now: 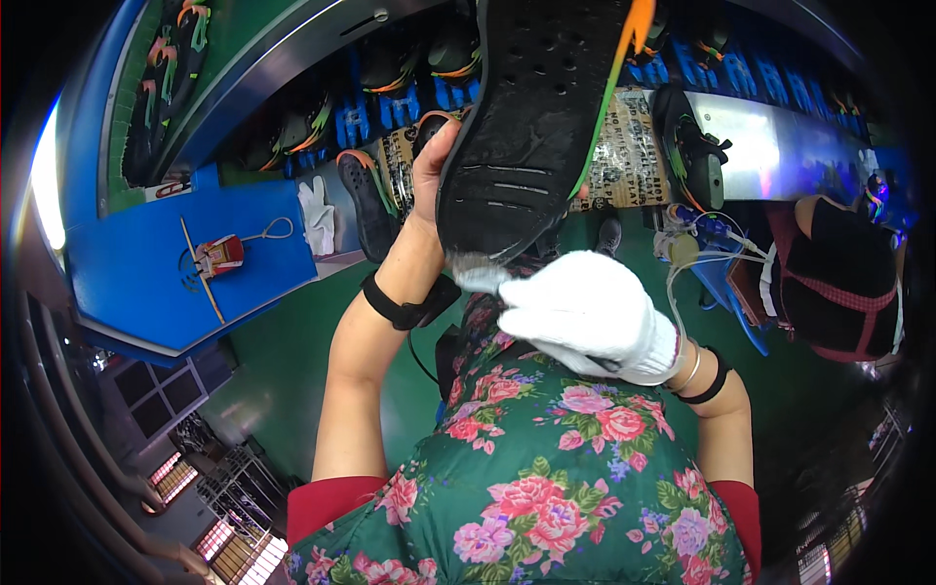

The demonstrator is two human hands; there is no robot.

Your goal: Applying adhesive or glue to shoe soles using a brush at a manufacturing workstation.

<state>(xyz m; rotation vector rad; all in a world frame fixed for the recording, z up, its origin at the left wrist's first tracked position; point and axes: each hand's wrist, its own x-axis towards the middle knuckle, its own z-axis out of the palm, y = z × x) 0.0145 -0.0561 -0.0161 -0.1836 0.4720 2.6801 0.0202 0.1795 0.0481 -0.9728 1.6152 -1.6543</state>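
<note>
A black shoe sole (522, 146) with a green and orange edge is held up in front of me, its broad face with small holes and slits toward me. My bare left hand (431, 175) grips it along the left edge; most of the fingers are hidden behind it. My right hand (585, 307), in a white knitted glove, is closed around a small brush (478, 274). The brush's pale bristles, somewhat blurred, are at the sole's lower rounded end.
Ahead runs a line with blue shoe racks (353, 122), another sole (366, 205) and a black shoe (690, 146). A blue table (127, 268) at left bears a red container (222, 255), with a white glove (317, 214) beside it. A seated person (838, 283) is at right, near pale tubes (682, 278).
</note>
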